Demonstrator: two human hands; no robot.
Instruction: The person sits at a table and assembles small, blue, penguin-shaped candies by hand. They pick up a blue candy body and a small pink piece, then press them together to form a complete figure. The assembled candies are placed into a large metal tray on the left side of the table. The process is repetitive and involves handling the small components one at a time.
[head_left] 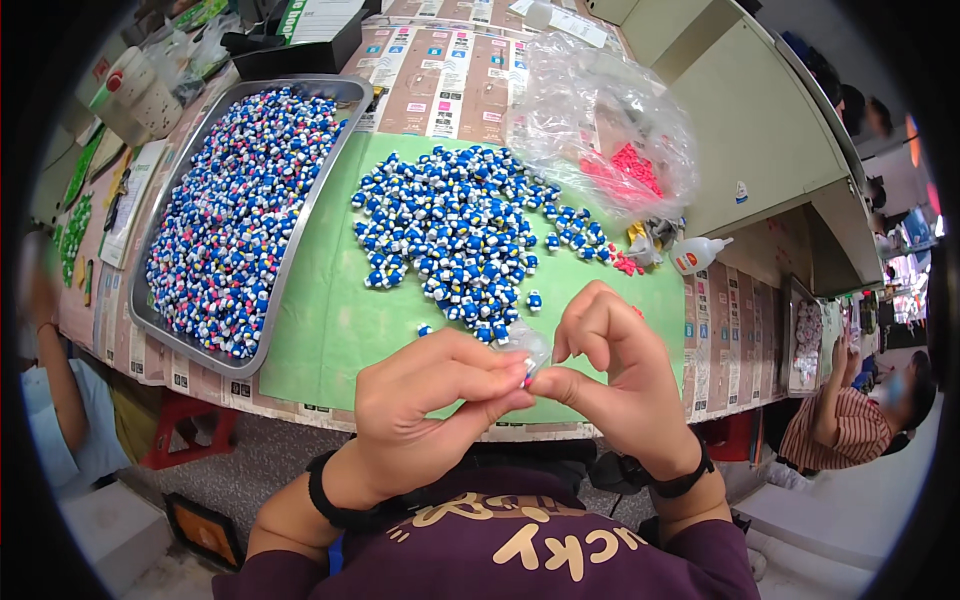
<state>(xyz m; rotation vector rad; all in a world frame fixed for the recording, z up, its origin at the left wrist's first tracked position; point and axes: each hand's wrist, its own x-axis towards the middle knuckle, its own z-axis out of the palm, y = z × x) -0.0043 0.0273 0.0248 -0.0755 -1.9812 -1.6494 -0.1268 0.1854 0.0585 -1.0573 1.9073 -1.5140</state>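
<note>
Left hand (425, 395) pinches a tiny white-and-pink piece (528, 379) against the right hand (625, 390), whose grip is unclear. Probably assembly, next needing steady alignment. Blue-and-white plastic figures (450, 220) lie heaped beyond both.

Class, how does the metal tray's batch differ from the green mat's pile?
The tray batch fills a metal tray; the mat pile lies loose on a green mat. The tray batch looks larger than the mat pile. Pink flecks dot the tray batch; the mat pile shows mainly blue, white and yellow. Both look largely blue and white.
</note>
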